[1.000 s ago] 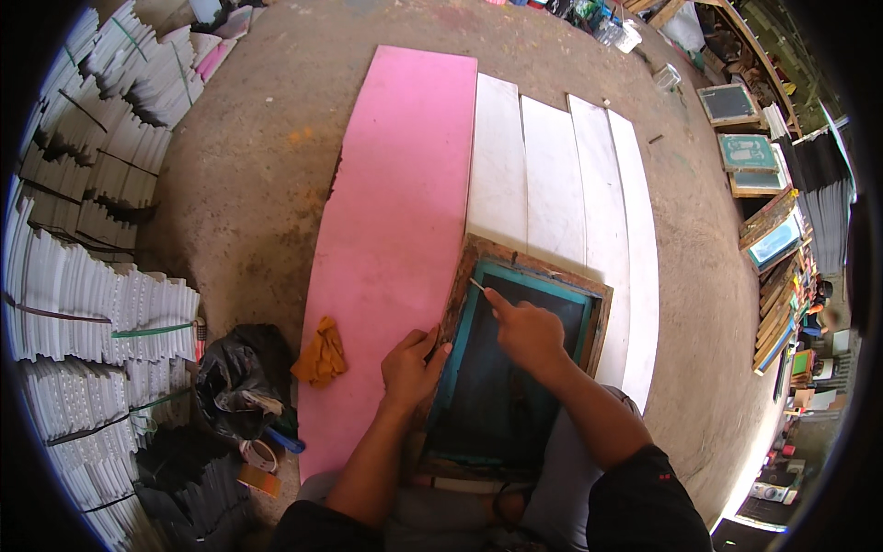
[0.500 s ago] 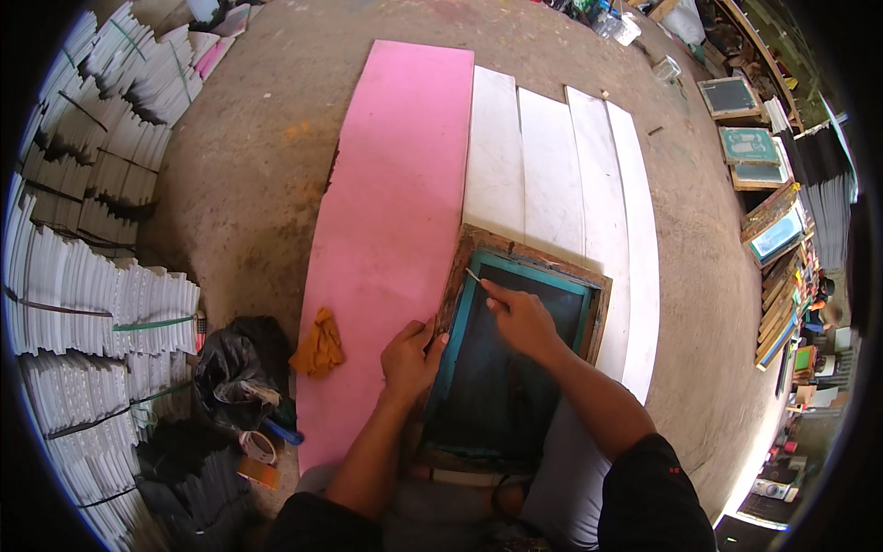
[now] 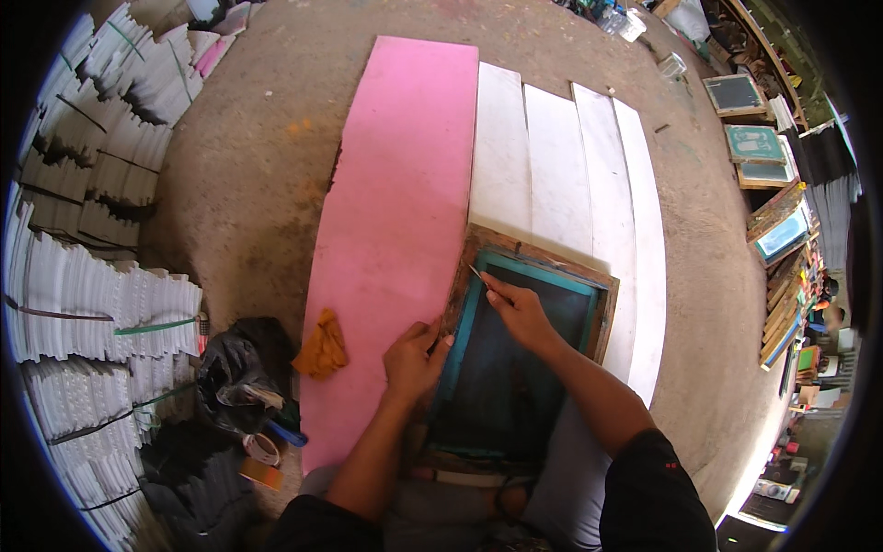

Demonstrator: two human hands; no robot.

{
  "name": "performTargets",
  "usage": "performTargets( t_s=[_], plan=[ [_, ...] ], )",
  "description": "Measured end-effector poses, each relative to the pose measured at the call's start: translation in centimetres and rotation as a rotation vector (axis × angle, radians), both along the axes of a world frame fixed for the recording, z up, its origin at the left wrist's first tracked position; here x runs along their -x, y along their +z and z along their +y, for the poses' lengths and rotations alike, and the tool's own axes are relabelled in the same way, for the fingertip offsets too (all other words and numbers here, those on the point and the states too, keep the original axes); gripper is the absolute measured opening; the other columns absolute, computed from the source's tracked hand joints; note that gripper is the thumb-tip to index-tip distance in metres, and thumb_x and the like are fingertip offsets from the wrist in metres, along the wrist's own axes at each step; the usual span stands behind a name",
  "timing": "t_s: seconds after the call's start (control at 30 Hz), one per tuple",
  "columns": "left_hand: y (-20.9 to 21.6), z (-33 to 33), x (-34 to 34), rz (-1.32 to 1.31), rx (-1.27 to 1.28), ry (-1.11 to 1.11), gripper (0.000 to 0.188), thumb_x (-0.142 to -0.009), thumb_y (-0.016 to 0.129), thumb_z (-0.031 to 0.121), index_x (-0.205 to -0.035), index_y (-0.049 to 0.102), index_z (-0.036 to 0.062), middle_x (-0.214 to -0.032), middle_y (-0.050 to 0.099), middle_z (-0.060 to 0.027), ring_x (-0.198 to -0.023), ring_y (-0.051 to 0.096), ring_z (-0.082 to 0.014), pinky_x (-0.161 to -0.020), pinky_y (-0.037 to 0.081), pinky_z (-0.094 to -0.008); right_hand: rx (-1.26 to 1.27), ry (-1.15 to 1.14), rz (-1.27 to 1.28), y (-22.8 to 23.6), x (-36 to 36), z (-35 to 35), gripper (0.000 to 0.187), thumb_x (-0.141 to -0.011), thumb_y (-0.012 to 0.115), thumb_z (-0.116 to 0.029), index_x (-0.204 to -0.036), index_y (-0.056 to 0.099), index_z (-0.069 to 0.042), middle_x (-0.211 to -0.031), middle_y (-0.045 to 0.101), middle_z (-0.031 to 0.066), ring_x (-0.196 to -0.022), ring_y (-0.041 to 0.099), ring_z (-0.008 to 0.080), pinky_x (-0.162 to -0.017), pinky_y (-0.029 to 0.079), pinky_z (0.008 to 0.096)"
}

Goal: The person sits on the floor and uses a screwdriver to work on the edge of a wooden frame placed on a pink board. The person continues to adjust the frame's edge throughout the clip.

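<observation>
A wooden screen-printing frame (image 3: 543, 260) with dark mesh and a teal border rests tilted over my lap, its far end over the white sheets. My left hand (image 3: 414, 361) grips the frame's left side, thumb on top and fingers around the outer edge. Over the upper left of the mesh, my right hand (image 3: 517, 308) is closed on a thin, pale, pointed tool (image 3: 477, 273). Its tip is by the frame's inner upper-left corner; whether it touches cannot be made out. What kind of tool it is does not show.
A long pink sheet (image 3: 395, 184) and overlapping white sheets (image 3: 556, 156) lie on the floor. An orange cloth (image 3: 321, 346) is on the pink sheet. Left are a black plastic bag (image 3: 241, 373), a tape roll (image 3: 262, 449) and tied white stacks (image 3: 101, 304). More frames (image 3: 754, 145) stand at right.
The whole view has shifted slightly. My right hand and the thin tool have moved a little toward the frame's upper-left corner. My left hand keeps its hold on the frame's side.
</observation>
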State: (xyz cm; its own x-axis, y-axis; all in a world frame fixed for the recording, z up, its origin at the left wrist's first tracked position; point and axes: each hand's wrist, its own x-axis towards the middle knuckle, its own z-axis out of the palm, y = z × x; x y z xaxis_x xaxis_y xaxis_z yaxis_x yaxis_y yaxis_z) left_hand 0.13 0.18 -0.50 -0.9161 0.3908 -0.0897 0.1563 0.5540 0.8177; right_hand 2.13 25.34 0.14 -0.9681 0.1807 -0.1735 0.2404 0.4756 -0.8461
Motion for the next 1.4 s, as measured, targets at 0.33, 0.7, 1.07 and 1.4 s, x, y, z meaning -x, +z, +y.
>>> performTargets(
  t_s=[0.33, 0.7, 1.07, 1.4],
  plan=[
    [-0.2, -0.3, 0.0, 0.009, -0.046, 0.015, 0.045, -0.097, 0.076, 0.037, -0.133, 0.077, 0.009, -0.1, 0.073, -0.0095, -0.077, 0.073, -0.0272, -0.07, 0.057, -0.0366, -0.1, -0.004, -0.09, 1.3, -1.2, 0.3, 0.042, -0.107, 0.065, -0.027, -0.15, 0.066, -0.025, -0.117, 0.078, 0.0208, -0.103, 0.078, 0.0361, -0.093, 0.058, 0.0408],
    [0.2, 0.0, -0.2, -0.01, -0.038, 0.057, 0.047, -0.094, 0.078, 0.038, -0.129, 0.078, 0.0068, -0.1, 0.072, -0.0095, -0.085, 0.073, -0.0278, -0.075, 0.056, -0.038, -0.741, 0.162, -0.206, 6.8, -1.5, -2.2, 0.042, -0.107, 0.06, -0.036, -0.149, 0.063, -0.038, -0.084, 0.069, 0.0159, -0.074, 0.073, 0.0386, -0.066, 0.058, 0.0527],
    [0.2, -0.1, -0.2, -0.025, -0.016, 0.051, 0.043, -0.095, 0.078, 0.037, -0.128, 0.079, 0.0084, -0.1, 0.073, -0.0078, -0.082, 0.072, -0.028, -0.074, 0.056, -0.0382, -0.979, 0.313, -0.292, 9.6, 0.3, -4.9, 0.055, -0.096, 0.061, -0.016, -0.15, 0.061, -0.02, -0.09, 0.073, 0.0166, -0.075, 0.076, 0.0341, -0.061, 0.06, 0.0493],
    [-0.1, 0.3, -0.4, 0.039, -0.001, 0.018, 0.036, -0.099, 0.074, 0.031, -0.126, 0.078, 0.0079, -0.093, 0.069, -0.0081, -0.08, 0.071, -0.0303, -0.07, 0.056, -0.0421, -0.715, 0.191, -0.247, 6.9, -0.1, -3.8, 0.044, -0.106, 0.057, -0.024, -0.149, 0.063, -0.025, -0.089, 0.074, 0.0195, -0.084, 0.075, 0.0399, -0.073, 0.059, 0.0519]
  ],
)
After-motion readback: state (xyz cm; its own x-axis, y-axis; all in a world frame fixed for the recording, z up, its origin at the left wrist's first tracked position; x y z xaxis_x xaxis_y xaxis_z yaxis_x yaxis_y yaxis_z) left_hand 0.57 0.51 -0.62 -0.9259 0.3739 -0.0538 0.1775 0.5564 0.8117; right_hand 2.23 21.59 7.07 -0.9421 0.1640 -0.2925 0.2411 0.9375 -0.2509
